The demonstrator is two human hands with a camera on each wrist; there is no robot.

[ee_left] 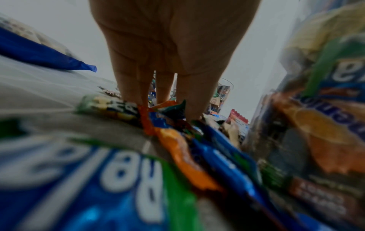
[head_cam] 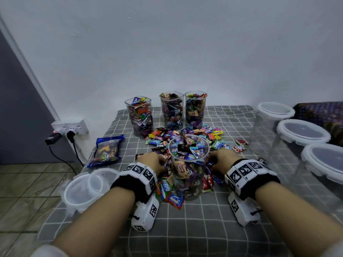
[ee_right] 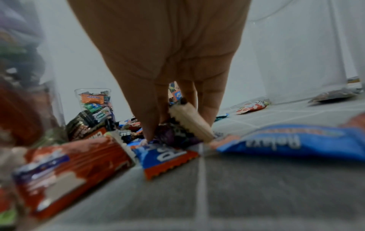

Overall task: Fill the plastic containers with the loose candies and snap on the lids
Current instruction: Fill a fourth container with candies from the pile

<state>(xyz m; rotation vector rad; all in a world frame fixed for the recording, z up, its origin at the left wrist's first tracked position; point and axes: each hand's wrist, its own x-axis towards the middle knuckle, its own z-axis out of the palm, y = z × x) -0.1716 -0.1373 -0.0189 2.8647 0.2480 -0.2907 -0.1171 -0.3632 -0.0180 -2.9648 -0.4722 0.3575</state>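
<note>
A clear plastic container [head_cam: 188, 164], partly filled with wrapped candies, stands in the middle of a pile of loose candies [head_cam: 196, 138]. My left hand [head_cam: 154, 161] is down in the pile just left of it. In the left wrist view its fingertips [ee_left: 130, 96] close on orange and dark wrappers [ee_left: 158, 112]. My right hand [head_cam: 221, 158] is in the pile just right of the container and pinches a beige wrapper [ee_right: 189, 120] and purple candies [ee_right: 173, 134]. Three full containers without lids [head_cam: 171, 110] stand behind the pile.
Loose white lids [head_cam: 87, 188] lie at the table's left front corner. A blue candy bag [head_cam: 107, 151] lies left of the pile. Empty lidded containers [head_cam: 302, 130] line the right edge. A wall socket with plugs [head_cam: 70, 127] is at the left.
</note>
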